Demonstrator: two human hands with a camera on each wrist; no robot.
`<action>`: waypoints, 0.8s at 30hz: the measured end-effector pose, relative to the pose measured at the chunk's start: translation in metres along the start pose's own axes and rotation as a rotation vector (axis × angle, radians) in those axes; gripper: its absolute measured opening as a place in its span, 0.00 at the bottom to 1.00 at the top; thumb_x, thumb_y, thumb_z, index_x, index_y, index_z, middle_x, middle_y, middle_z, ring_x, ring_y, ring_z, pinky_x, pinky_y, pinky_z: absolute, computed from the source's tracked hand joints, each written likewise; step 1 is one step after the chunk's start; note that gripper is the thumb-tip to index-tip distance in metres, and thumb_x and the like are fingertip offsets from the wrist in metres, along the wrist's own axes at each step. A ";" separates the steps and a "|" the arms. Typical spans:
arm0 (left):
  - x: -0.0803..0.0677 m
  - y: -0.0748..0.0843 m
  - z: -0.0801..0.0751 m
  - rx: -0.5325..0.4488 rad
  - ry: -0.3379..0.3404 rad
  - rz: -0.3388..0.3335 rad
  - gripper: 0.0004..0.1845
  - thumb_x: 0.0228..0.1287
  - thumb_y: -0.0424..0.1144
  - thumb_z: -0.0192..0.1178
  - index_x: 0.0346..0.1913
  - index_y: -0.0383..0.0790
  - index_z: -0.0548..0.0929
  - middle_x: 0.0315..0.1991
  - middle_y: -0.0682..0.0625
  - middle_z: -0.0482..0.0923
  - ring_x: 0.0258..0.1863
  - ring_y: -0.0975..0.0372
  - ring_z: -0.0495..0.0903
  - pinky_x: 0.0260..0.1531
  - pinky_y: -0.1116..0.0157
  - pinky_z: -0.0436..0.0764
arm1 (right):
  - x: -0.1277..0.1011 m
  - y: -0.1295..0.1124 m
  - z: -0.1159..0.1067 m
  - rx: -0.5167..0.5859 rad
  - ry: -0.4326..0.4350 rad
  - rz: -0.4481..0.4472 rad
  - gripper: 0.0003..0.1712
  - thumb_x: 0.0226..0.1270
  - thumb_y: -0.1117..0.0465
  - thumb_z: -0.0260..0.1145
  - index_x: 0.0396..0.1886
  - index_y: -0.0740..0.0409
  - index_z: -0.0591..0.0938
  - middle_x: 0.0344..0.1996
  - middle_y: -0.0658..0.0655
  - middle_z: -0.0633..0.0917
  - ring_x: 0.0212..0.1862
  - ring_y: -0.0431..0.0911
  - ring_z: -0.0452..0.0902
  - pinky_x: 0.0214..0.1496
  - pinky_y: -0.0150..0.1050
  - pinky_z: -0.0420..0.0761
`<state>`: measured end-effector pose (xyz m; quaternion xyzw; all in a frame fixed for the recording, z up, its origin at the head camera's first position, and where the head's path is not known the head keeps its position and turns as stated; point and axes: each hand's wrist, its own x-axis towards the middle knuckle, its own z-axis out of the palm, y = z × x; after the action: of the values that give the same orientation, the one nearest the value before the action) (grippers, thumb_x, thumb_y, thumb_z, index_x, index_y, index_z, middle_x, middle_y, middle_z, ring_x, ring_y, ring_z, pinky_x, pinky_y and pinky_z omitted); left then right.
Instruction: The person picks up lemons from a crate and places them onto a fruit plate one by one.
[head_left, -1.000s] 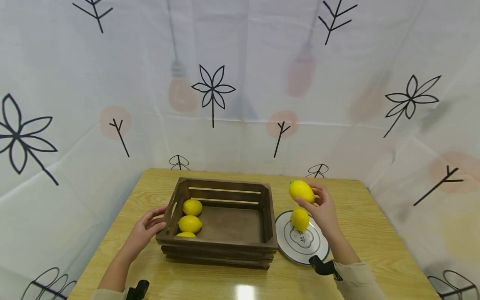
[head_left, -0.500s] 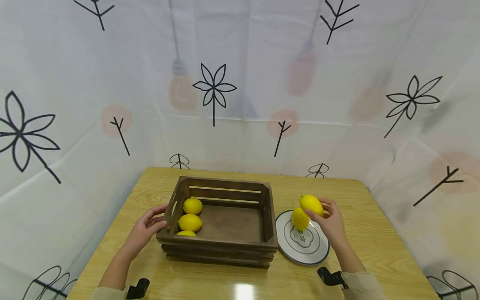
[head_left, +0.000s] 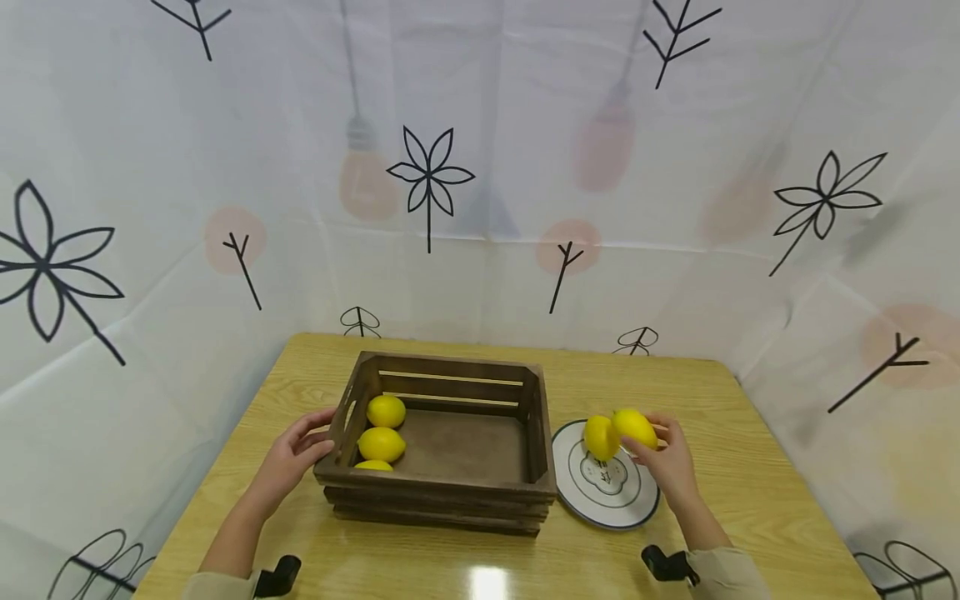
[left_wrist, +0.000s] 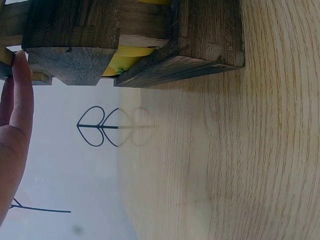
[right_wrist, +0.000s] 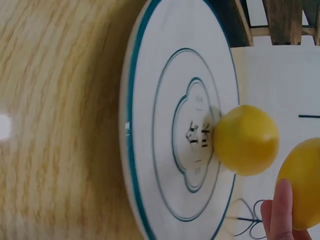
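Observation:
My right hand [head_left: 663, 457] holds a yellow lemon [head_left: 635, 427] just above the far right part of a white plate [head_left: 600, 504] with a blue rim. A second lemon [head_left: 600, 437] lies on that plate, right beside the held one. In the right wrist view the plate [right_wrist: 150, 150] fills the frame, the resting lemon [right_wrist: 245, 140] sits on it, and the held lemon [right_wrist: 302, 182] shows at the right edge by a fingertip [right_wrist: 280, 212]. My left hand [head_left: 288, 462] rests against the left end of a dark wooden crate [head_left: 442, 492]. Three lemons [head_left: 381, 444] lie along its left side.
Crate and plate stand on a light wooden table [head_left: 750, 500], with a white patterned sheet [head_left: 480, 167] hung close behind and on both sides. In the left wrist view the crate's corner [left_wrist: 150, 40] stands on the table next to my fingers [left_wrist: 20, 100].
My right hand has lowered its lemon from above the plate down and to the right, beside the lemon lying there. The left hand and the crate have stayed put.

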<state>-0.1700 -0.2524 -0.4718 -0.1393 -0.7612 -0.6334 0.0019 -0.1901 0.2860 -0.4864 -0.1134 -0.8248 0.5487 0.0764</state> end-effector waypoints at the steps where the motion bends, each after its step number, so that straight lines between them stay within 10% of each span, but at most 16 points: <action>1: 0.000 0.000 0.000 0.000 0.001 0.003 0.25 0.69 0.34 0.53 0.65 0.30 0.63 0.60 0.49 0.65 0.51 0.68 0.73 0.45 0.73 0.75 | 0.000 0.002 0.000 -0.005 0.003 0.008 0.39 0.60 0.58 0.68 0.64 0.67 0.58 0.56 0.71 0.65 0.38 0.46 0.71 0.36 0.34 0.81; 15: 0.000 0.000 0.002 0.023 0.014 -0.002 0.25 0.68 0.36 0.54 0.65 0.31 0.63 0.61 0.48 0.65 0.51 0.72 0.72 0.46 0.73 0.75 | 0.002 0.020 0.001 -0.056 -0.070 0.076 0.40 0.59 0.60 0.68 0.61 0.73 0.57 0.54 0.77 0.64 0.34 0.49 0.78 0.34 0.39 0.82; 24: -0.001 0.001 0.001 0.019 0.025 -0.025 0.26 0.68 0.37 0.55 0.65 0.32 0.63 0.60 0.53 0.66 0.51 0.72 0.72 0.46 0.73 0.75 | 0.007 0.026 0.005 -0.141 -0.122 0.088 0.40 0.59 0.58 0.68 0.61 0.72 0.58 0.53 0.77 0.65 0.49 0.65 0.70 0.38 0.42 0.82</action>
<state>-0.1691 -0.2518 -0.4715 -0.1219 -0.7687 -0.6279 0.0050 -0.1953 0.2929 -0.5126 -0.1208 -0.8588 0.4978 -0.0062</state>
